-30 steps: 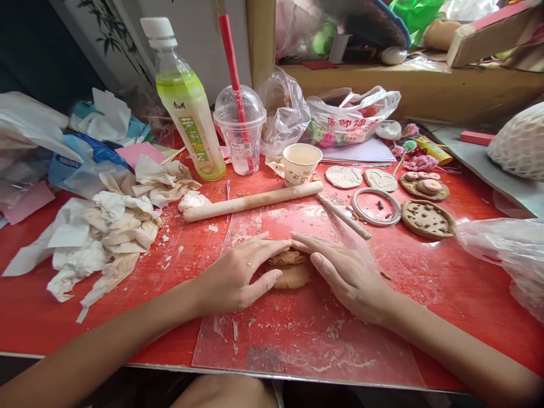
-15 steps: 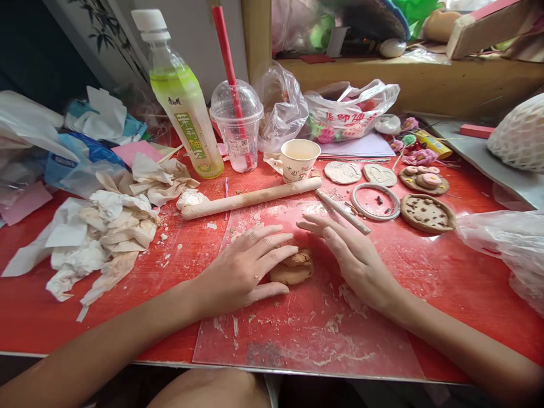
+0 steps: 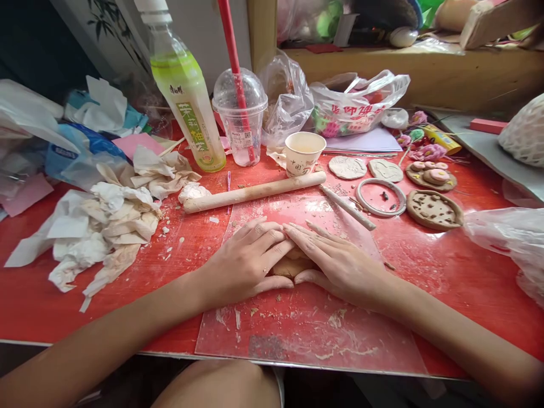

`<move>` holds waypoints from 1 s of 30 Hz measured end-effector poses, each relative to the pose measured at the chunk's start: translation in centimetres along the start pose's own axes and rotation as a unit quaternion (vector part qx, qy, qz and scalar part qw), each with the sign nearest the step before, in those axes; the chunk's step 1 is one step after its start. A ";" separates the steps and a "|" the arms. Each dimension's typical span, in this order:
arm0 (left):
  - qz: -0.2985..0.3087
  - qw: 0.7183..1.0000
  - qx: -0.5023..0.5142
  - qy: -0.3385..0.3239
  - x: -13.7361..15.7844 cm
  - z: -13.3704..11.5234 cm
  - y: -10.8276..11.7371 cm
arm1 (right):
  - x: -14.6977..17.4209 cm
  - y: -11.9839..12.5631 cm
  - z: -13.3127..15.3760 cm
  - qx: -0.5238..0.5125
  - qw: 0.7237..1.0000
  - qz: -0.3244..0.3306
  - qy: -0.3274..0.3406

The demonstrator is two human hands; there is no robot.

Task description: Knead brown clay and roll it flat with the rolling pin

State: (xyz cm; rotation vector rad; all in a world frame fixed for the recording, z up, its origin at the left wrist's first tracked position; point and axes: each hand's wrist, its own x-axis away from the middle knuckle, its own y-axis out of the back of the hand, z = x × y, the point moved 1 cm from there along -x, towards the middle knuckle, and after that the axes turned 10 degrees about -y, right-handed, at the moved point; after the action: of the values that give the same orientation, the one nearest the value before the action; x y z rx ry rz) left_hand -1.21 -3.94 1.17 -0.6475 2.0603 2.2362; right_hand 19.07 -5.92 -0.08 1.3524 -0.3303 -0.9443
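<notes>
A brown lump of clay (image 3: 292, 265) lies on a clear plastic sheet (image 3: 297, 334), mostly hidden beneath my hands. My left hand (image 3: 250, 255) cups it from the left, thumb along its near side. From the right my right hand (image 3: 335, 260) closes round it, and its fingertips meet those of the left over the top. Both hands are dusted with dry clay. Beyond them lie a clay-smeared rolling pin (image 3: 255, 192) and a pointed stick (image 3: 347, 208).
A paper cup (image 3: 304, 154), a domed plastic cup (image 3: 240, 122) and a drink bottle (image 3: 187, 107) stand at the back. Crumpled tissues (image 3: 110, 226) are heaped left. At right are a ring (image 3: 381, 213), flat clay discs (image 3: 347, 168), a dotted clay piece (image 3: 434, 209) and a plastic bag (image 3: 505, 232).
My right hand has moved left and down onto the clay, and its fingers now touch my left hand's. My left hand stays on the clay. The view has shifted slightly.
</notes>
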 end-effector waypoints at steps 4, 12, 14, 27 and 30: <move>0.004 0.998 -0.056 0.004 -0.4 -0.3 -0.2 | -0.2 0.0 0.3 -0.008 1.000 -0.015 -0.019; -0.026 0.999 -0.027 -0.011 -0.6 0.6 0.1 | -0.6 0.6 -0.7 -0.058 0.994 0.036 -0.082; -0.004 1.000 0.015 -0.021 -0.2 1.1 0.2 | -0.3 0.7 -1.2 -0.047 0.995 0.055 -0.063; -0.025 0.996 -0.054 -0.061 -0.4 1.5 -0.3 | -0.8 0.2 -0.9 -0.030 0.996 0.056 -0.055; -0.036 0.999 -0.035 -0.013 -0.6 1.2 -0.5 | -0.9 0.2 -0.7 -0.048 0.993 0.064 -0.092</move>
State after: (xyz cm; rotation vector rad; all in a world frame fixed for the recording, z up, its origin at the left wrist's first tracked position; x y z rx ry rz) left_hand -0.81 -2.56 0.98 -0.6818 1.9223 2.2742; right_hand 19.08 -4.85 0.21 1.1454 -0.4988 -0.9670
